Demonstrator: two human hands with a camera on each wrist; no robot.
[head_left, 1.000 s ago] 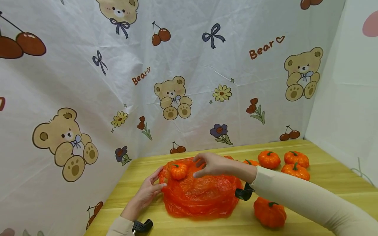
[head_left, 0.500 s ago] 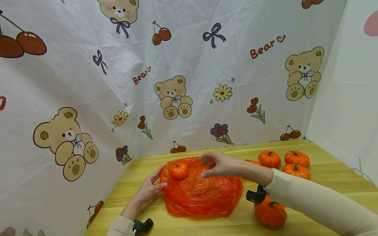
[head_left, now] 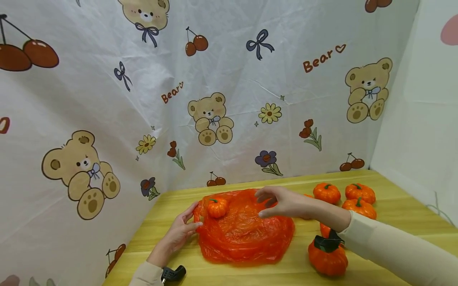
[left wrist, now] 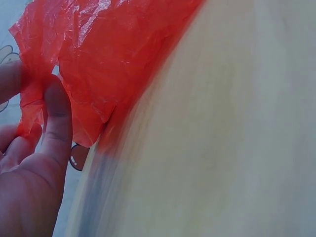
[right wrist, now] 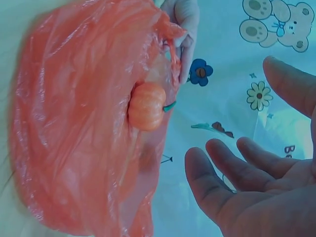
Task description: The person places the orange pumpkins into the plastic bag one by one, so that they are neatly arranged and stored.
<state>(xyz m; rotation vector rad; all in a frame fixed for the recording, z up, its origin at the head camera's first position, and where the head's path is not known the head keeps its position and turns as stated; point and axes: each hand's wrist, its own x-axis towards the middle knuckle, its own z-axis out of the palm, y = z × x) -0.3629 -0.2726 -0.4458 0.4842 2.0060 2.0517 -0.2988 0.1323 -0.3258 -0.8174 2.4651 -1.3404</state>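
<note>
A crumpled red plastic bag (head_left: 247, 238) lies on the table with its mouth spread. At its left edge my left hand (head_left: 179, 232) pinches a loop of the plastic between thumb and fingers, plainly seen in the left wrist view. A small orange pumpkin (head_left: 217, 208) with a green stem sits at the bag's opening, close to that hand. Over the bag's right side hovers my right hand (head_left: 280, 202), holding nothing. Its fingers (right wrist: 202, 170) are spread and loosely bent in the right wrist view, apart from the pumpkin.
Right of the bag, several more pumpkins stand on the wooden table (head_left: 400, 206): one at the back (head_left: 327, 193), a pair at the far right (head_left: 359, 200), and one near the front (head_left: 328, 260). The right forearm partly covers others. A bear-print cloth (head_left: 236, 159) hangs behind.
My right hand has drawn back to the right, away from the pumpkin in the bag. The left hand and the bag have stayed nearly still.
</note>
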